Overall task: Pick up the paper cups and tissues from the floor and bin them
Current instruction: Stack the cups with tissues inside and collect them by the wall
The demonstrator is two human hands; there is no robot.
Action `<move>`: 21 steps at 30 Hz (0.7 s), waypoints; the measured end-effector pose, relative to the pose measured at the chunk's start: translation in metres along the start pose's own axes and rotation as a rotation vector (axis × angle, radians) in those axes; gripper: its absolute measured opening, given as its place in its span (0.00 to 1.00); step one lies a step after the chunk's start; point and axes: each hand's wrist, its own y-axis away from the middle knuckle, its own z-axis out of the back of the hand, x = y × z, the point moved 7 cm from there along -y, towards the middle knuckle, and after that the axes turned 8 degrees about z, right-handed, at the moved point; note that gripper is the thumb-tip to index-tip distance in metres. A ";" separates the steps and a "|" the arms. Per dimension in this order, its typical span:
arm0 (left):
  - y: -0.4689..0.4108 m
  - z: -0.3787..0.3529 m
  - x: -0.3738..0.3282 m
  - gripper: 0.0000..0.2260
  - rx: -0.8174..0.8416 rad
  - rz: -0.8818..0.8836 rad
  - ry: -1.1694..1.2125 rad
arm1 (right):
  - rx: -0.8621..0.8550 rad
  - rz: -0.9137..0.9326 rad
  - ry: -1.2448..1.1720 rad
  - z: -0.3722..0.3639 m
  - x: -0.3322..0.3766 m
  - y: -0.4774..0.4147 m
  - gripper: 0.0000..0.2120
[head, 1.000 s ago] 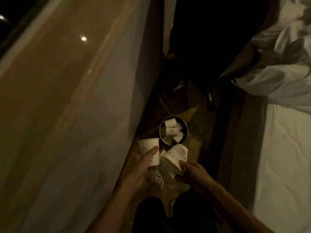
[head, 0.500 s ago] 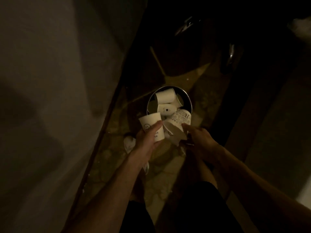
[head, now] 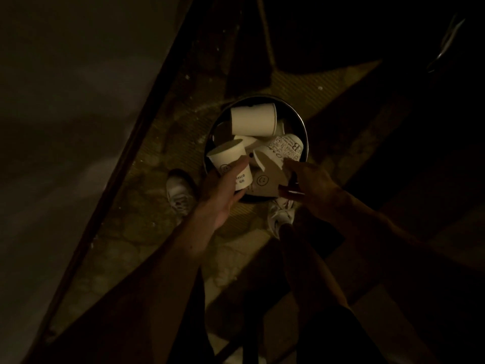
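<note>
A round metal bin (head: pixel 304 127) stands on the floor right below me, with several white paper cups (head: pixel 253 119) lying inside. My left hand (head: pixel 223 198) holds a white paper cup with a smiley print (head: pixel 228 160) over the bin's near left rim, thumb along its side and fingers underneath. My right hand (head: pixel 308 179) pinches two more cups over the bin's near edge: a crumpled smiley cup (head: pixel 263 177) and a cup covered in black lettering (head: pixel 287 148). No tissues show in this dim view.
My white shoes (head: pixel 179 195) (head: pixel 279 216) stand on the patterned floor on either side of the bin's near edge. A pale wall panel (head: pixel 65 114) runs along the left. A dark piece of furniture (head: pixel 367 30) fills the far side.
I have leaned in over the bin, which now looks larger and sits directly under both hands. Both hands have carried their cups forward over the bin's opening.
</note>
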 end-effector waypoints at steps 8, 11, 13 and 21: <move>0.001 0.002 0.003 0.30 -0.125 -0.078 0.007 | -0.036 0.131 0.252 0.025 0.008 -0.004 0.28; 0.016 0.015 0.006 0.32 -0.218 -0.085 -0.066 | -0.117 0.157 0.528 0.033 0.011 0.009 0.29; 0.038 0.026 0.003 0.32 -0.290 -0.070 -0.176 | -0.111 0.213 0.697 0.031 0.017 0.022 0.22; 0.213 0.085 -0.041 0.13 -0.364 -0.515 -0.806 | 0.149 0.775 1.214 -0.058 0.064 0.209 0.13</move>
